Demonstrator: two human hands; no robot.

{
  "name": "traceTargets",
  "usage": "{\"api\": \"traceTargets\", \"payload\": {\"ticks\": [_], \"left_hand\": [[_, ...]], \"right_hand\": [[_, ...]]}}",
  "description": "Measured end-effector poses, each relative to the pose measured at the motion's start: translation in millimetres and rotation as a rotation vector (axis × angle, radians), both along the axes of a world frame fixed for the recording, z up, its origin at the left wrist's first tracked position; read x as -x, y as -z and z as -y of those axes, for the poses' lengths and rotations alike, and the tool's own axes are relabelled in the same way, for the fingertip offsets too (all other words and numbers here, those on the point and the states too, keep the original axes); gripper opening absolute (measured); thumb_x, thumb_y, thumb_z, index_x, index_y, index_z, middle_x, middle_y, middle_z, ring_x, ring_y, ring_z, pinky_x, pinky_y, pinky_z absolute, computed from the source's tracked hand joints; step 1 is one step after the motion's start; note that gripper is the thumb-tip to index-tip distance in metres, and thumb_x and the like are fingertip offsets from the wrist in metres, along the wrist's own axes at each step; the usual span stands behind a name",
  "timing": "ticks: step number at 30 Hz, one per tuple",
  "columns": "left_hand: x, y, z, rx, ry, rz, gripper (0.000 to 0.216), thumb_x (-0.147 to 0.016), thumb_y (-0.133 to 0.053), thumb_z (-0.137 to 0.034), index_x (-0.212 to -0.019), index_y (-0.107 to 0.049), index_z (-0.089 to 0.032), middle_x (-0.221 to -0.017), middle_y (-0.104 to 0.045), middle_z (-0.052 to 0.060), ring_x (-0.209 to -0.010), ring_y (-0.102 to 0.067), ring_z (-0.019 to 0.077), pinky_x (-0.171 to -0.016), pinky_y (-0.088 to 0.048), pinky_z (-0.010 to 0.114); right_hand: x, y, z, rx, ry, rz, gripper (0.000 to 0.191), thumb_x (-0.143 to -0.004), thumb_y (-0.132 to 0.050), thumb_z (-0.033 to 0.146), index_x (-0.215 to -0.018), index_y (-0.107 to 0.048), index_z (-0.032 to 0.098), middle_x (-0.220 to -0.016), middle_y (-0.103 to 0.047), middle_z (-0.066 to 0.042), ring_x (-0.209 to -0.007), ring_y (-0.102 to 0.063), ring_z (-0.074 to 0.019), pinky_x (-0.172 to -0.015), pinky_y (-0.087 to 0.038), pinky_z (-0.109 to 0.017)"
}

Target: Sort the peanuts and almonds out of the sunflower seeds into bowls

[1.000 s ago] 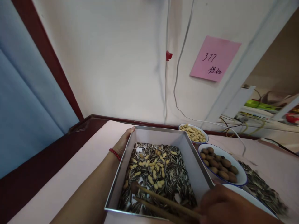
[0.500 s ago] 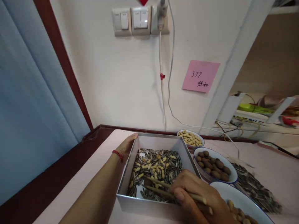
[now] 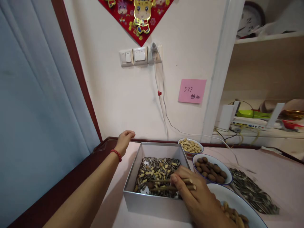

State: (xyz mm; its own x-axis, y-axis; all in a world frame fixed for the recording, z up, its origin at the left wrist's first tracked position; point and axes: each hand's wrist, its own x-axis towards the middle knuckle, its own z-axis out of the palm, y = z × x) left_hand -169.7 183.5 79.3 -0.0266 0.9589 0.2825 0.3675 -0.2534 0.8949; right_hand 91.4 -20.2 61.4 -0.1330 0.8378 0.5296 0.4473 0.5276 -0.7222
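My right hand (image 3: 194,190) is closed around a pair of wooden chopsticks (image 3: 166,188) that reach into an open grey-white box (image 3: 156,202). Their tips lie near a round brown nut (image 3: 150,185); whether they grip it I cannot tell. Striped sunflower seeds (image 3: 169,163) cover much of the box floor, with pale peanut-like nuts (image 3: 155,173) scattered among them. Left of the box and apart from it, my left hand (image 3: 124,141) is raised near the wall, fingers curled together with nothing visible in them. A red bead bracelet (image 3: 116,154) circles that wrist.
Right of the box stand a bowl of pale nuts (image 3: 190,146), a bowl of brown nuts (image 3: 212,169) and a larger white bowl (image 3: 237,196) holding peanuts. Loose sunflower seeds (image 3: 254,191) lie beyond them. A white cable (image 3: 187,133) runs down the wall onto the table.
My left hand has let go of the box's side and risen up and left. The chopsticks remain in my right hand inside the box. The view has tilted upward.
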Motion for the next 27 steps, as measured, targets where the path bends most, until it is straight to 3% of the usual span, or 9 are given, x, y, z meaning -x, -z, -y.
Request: {"api": "traceTargets", "payload": {"ticks": [2,4,7,10,15,17,21,24,27], "left_hand": [[-5,-12.2,35,-0.161,-0.018,-0.083,0.033,-0.094,-0.058,-0.045,-0.108,-0.062,-0.016,-0.109,-0.064,0.006,-0.101,-0.062,0.0203,-0.092,-0.050,0.043],[-10,-14.7,80,-0.277,0.051,-0.199,0.029,-0.092,-0.059,-0.046,-0.099,-0.066,-0.019,-0.101,-0.067,0.004,-0.098,-0.061,0.0202,-0.092,-0.048,0.040],[-20,0.9,146,-0.380,0.184,-0.377,0.019,-0.091,-0.060,-0.041,-0.096,-0.069,-0.025,-0.097,-0.069,0.003,-0.093,-0.060,0.0203,-0.086,-0.045,0.036],[-29,26.6,187,-0.453,0.244,-0.486,0.014,-0.091,-0.058,-0.031,-0.098,-0.069,-0.026,-0.096,-0.070,0.002,-0.090,-0.060,0.0200,-0.084,-0.043,0.036],[-51,52.3,204,-0.877,0.031,-0.872,0.021,-0.095,-0.052,-0.025,-0.111,-0.065,-0.021,-0.103,-0.071,0.000,-0.099,-0.059,0.0207,-0.098,-0.035,0.038],[-59,56.5,205,-0.917,0.008,-0.909,0.023,-0.098,-0.047,-0.026,-0.111,-0.065,-0.020,-0.099,-0.070,0.001,-0.095,-0.059,0.0206,-0.099,-0.034,0.038],[-72,61.3,202,-0.916,0.062,-0.927,0.021,-0.097,-0.045,-0.023,-0.107,-0.063,-0.018,-0.086,-0.066,0.000,-0.079,-0.057,0.0195,-0.086,-0.037,0.037],[-76,64.0,199,-0.937,0.094,-0.885,0.017,-0.096,-0.047,-0.021,-0.104,-0.062,-0.018,-0.082,-0.064,0.000,-0.075,-0.055,0.0193,-0.081,-0.037,0.036],[-78,67.1,197,-0.989,0.045,-0.824,0.017,-0.095,-0.051,-0.023,-0.107,-0.062,-0.017,-0.085,-0.066,0.001,-0.080,-0.056,0.0199,-0.084,-0.037,0.036]], "right_hand": [[-2,-1.3,1,-0.026,0.000,-0.018,0.041,-0.104,-0.040,0.037,-0.068,-0.047,0.020,-0.069,-0.053,0.001,-0.064,-0.053,-0.0127,-0.060,-0.041,-0.023],[-6,-4.7,2,-0.053,0.011,-0.034,0.041,-0.105,-0.040,0.037,-0.068,-0.046,0.020,-0.068,-0.053,0.001,-0.064,-0.053,-0.0129,-0.059,-0.040,-0.024],[-15,-12.3,5,-0.089,0.035,-0.041,0.041,-0.105,-0.041,0.038,-0.070,-0.051,0.020,-0.070,-0.054,0.000,-0.066,-0.053,-0.0139,-0.061,-0.040,-0.026],[-27,-21.2,12,-0.121,0.062,-0.038,0.038,-0.106,-0.041,0.035,-0.074,-0.055,0.019,-0.073,-0.056,-0.001,-0.069,-0.055,-0.0149,-0.063,-0.041,-0.028],[-57,-42.1,31,-0.231,0.120,0.005,0.028,-0.104,-0.046,0.030,-0.082,-0.061,0.020,-0.079,-0.061,-0.002,-0.074,-0.059,-0.0156,-0.065,-0.044,-0.028],[-69,-53.2,41,-0.326,0.200,0.032,0.023,-0.104,-0.048,0.026,-0.087,-0.064,0.022,-0.082,-0.063,-0.002,-0.077,-0.061,-0.0147,-0.067,-0.045,-0.026],[-92,-72.4,59,-0.452,0.409,0.034,0.021,-0.103,-0.051,0.028,-0.091,-0.068,0.026,-0.088,-0.067,0.000,-0.082,-0.062,-0.0145,-0.068,-0.045,-0.025],[-112,-78.4,62,-0.417,0.553,0.062,0.025,-0.101,-0.054,0.038,-0.088,-0.070,0.025,-0.088,-0.069,-0.002,-0.082,-0.064,-0.0171,-0.068,-0.045,-0.029],[-128,-77.7,57,-0.305,0.601,0.128,0.035,-0.099,-0.053,0.049,-0.081,-0.068,0.023,-0.076,-0.069,-0.002,-0.074,-0.066,-0.0185,-0.064,-0.047,-0.031]]}}
